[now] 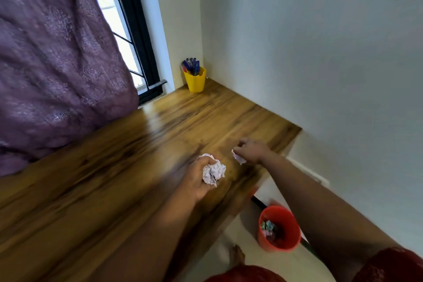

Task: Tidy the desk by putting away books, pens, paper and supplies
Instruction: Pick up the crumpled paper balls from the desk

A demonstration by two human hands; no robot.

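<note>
Both hands are loaded: left hand [198,181] wraps a crumpled paper ball [214,171], right hand [250,150] pinches a smaller scrap [238,157], both over the desk [128,167] near its right edge. Imo keep grips tight, swing both over the red bin [280,228] on the floor below, then drop.

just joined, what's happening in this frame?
A person is clearing crumpled paper off a wooden desk. The left hand holds a paper ball; the right hand pinches a smaller scrap near the desk's edge. A red bin with some scraps in it sits on the floor below. Pens stand in a yellow cup in the far corner.
</note>
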